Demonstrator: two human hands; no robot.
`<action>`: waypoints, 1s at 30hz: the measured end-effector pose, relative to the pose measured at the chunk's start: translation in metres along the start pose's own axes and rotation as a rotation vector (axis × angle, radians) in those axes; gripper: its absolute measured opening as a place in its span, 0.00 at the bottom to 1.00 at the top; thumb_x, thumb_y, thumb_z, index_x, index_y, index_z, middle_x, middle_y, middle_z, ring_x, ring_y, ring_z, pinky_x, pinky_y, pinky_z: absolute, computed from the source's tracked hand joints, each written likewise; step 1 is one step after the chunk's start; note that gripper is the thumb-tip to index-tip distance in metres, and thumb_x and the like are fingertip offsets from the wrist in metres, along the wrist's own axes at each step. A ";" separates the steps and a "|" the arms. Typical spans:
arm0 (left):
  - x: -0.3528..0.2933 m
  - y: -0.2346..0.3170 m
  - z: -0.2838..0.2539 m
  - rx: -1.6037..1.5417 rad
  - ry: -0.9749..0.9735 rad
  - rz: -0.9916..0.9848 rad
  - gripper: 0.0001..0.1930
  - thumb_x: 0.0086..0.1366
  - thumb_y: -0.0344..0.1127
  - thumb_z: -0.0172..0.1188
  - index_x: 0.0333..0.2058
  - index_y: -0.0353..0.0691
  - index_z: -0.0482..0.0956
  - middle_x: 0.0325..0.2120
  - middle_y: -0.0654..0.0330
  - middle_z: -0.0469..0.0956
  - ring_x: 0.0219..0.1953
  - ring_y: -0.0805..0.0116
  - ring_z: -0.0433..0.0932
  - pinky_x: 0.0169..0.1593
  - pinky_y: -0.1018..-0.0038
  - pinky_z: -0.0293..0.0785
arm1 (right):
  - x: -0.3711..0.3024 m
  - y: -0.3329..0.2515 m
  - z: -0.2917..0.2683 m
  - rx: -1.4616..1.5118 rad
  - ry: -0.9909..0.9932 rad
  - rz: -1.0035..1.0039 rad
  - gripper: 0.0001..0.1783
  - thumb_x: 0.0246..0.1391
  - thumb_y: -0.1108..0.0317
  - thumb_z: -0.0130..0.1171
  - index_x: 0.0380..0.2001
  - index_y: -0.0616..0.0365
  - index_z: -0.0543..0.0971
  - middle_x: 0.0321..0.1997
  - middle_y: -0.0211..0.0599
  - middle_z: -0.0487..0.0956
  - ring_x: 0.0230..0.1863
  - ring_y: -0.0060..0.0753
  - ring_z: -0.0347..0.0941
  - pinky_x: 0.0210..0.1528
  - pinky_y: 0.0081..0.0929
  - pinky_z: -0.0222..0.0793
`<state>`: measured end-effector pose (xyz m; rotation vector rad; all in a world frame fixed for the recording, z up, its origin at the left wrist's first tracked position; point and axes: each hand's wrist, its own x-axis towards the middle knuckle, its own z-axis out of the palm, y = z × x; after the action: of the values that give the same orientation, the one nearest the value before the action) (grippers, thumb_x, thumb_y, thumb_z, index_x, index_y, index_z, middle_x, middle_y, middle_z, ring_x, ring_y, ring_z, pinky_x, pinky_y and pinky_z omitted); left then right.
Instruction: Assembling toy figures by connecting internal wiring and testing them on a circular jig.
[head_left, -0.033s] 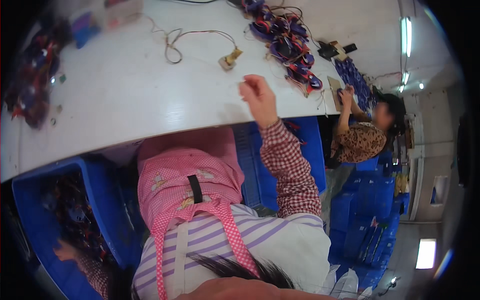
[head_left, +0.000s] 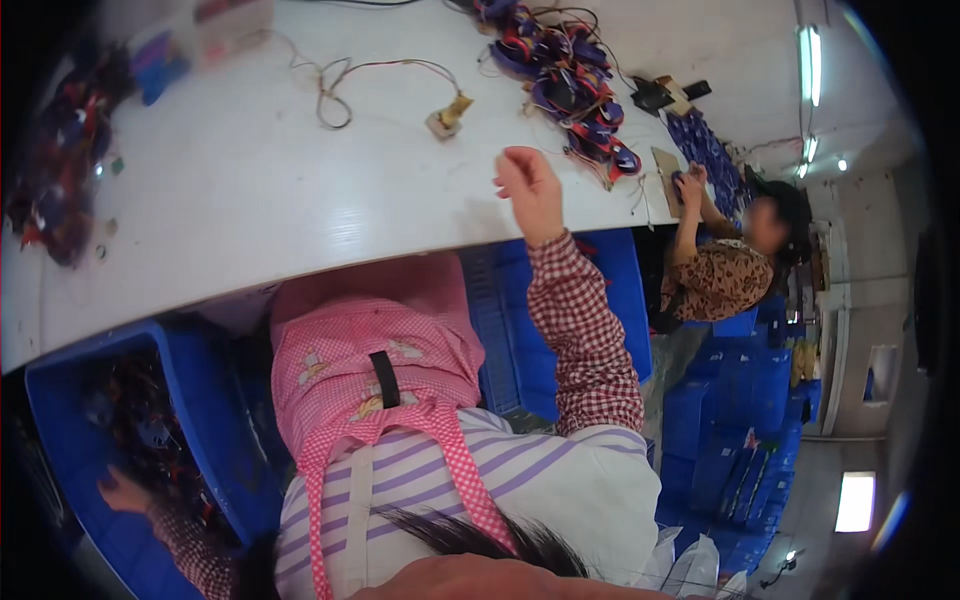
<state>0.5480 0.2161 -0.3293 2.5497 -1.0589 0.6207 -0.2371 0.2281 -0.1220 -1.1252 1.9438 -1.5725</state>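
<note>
Wire bits [head_left: 140, 420] in the blue bin [head_left: 215, 400]: our left hand [head_left: 125, 492] is in there, can't tell its fingers, right hand [head_left: 530, 190] open and empty above the bench [head_left: 250, 200].

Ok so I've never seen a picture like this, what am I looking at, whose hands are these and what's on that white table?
This comes from a wide fisheye camera worn on a person's head, looking down, so straight edges bend. You see their pink checked apron and checked sleeves. Their right hand is raised over the white table, open and holding nothing I can make out. Their left hand reaches down into a blue bin of small dark parts. On the table lie a thin wire with a small tan connector and a heap of red and blue wire bundles. A co-worker sits farther along.
</note>
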 end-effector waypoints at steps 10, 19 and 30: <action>-0.238 0.497 -0.317 -1.355 -1.602 1.331 0.12 0.57 0.27 0.54 0.41 0.34 0.74 0.29 0.60 0.75 0.28 0.72 0.71 0.35 0.78 0.70 | 0.065 0.131 -0.220 0.034 0.583 0.077 0.11 0.54 0.66 0.55 0.37 0.62 0.75 0.27 0.33 0.76 0.25 0.21 0.70 0.23 0.16 0.67; -0.478 0.747 -0.371 -1.596 -0.472 1.527 0.38 0.46 0.46 0.67 0.55 0.40 0.62 0.42 0.52 0.67 0.42 0.57 0.69 0.47 0.67 0.67 | 0.183 0.128 -0.250 -0.487 0.288 0.213 0.12 0.53 0.65 0.53 0.35 0.59 0.80 0.24 0.33 0.78 0.20 0.21 0.72 0.18 0.18 0.66; -0.495 0.796 -0.382 -1.010 -0.551 2.037 0.31 0.48 0.43 0.66 0.52 0.49 0.66 0.41 0.53 0.67 0.40 0.54 0.70 0.44 0.66 0.70 | 0.241 0.150 -0.264 -1.097 -0.182 0.379 0.13 0.47 0.63 0.54 0.31 0.60 0.81 0.25 0.37 0.79 0.22 0.30 0.74 0.24 0.24 0.69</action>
<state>-0.4463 0.1347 -0.1569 0.1047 -2.7924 -0.3736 -0.6238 0.2102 -0.1444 -1.0576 2.7044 -0.1124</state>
